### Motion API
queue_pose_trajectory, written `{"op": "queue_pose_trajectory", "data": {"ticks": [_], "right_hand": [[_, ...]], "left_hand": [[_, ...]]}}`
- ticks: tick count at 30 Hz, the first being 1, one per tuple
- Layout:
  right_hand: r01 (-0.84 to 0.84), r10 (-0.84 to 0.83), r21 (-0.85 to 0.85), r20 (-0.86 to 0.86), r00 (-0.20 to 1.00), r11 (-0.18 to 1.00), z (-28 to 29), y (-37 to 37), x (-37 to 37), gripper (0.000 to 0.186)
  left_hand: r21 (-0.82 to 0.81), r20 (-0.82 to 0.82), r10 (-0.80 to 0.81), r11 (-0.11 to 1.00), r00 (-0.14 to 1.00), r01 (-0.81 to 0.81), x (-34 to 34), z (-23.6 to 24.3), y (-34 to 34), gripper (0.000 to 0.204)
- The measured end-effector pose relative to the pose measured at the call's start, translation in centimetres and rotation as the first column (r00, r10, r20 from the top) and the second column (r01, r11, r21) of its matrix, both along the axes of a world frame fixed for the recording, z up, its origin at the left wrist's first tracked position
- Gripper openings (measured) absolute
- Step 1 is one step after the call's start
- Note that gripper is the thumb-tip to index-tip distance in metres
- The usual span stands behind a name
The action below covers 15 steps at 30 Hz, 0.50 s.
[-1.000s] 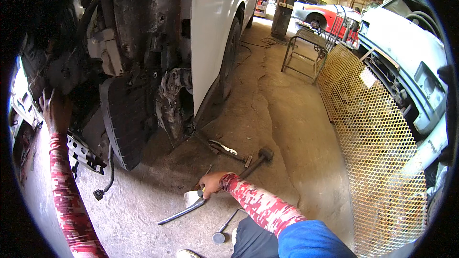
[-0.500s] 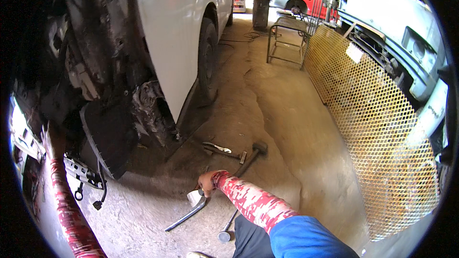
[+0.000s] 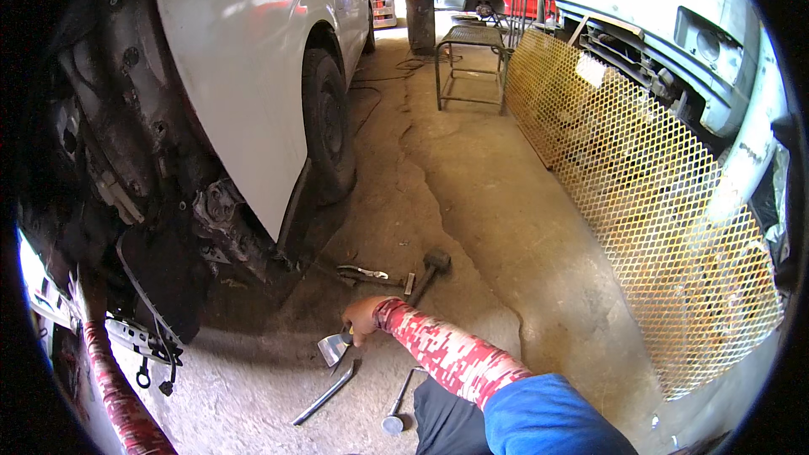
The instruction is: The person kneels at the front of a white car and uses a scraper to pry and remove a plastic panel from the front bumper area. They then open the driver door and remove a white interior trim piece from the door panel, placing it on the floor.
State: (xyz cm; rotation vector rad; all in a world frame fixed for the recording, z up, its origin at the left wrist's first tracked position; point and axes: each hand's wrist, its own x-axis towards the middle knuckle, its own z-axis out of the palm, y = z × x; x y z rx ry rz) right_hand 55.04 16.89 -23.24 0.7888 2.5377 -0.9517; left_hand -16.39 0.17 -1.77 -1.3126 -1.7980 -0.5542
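My right hand point(image 3: 364, 320) is closed around the handle of a scraper point(image 3: 334, 348), its wide metal blade pointing down and left just above the floor. Below it lies a chrome bar point(image 3: 324, 394) with a bent end. To the right of that is a small round-headed hammer point(image 3: 393, 422). Beyond my hand are silver locking pliers point(image 3: 364, 271), a second hammer point(image 3: 409, 284) and a black-headed mallet point(image 3: 436, 262). My left hand point(image 3: 82, 299), in shadow at the far left, has its fingers stretched out against the front of the stripped vehicle.
A white vehicle panel point(image 3: 232, 76) with a sharp lower corner and a tyre point(image 3: 327, 118) stand on the left. A hanging dark liner point(image 3: 164, 286) is near my left arm. Yellow metal mesh point(image 3: 640, 177) leans along the right. A metal stool point(image 3: 472, 38) stands further back.
My right hand has come away from the chrome bar and lifted the scraper, its blade now turned into view. The bar stays on the floor. The whole view has shifted slightly.
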Motion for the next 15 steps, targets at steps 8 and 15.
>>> {"op": "queue_pose_trajectory", "data": {"ticks": [8, 15], "right_hand": [[-0.042, 0.041, -0.035, -0.014, 0.999, 0.999, 0.5, -0.5, -2.3, 0.057], [-0.033, 0.035, 0.029, -0.077, 0.996, 0.999, 3.2, -1.3, -2.1, 0.052]], "left_hand": [[-0.185, -0.083, 0.317, 0.927, 0.945, -0.328, 5.8, 3.9, -0.4, 0.07], [-0.145, 0.146, 0.123, 0.984, 0.982, -0.101, 5.9, 3.7, -1.6, 0.064]]}}
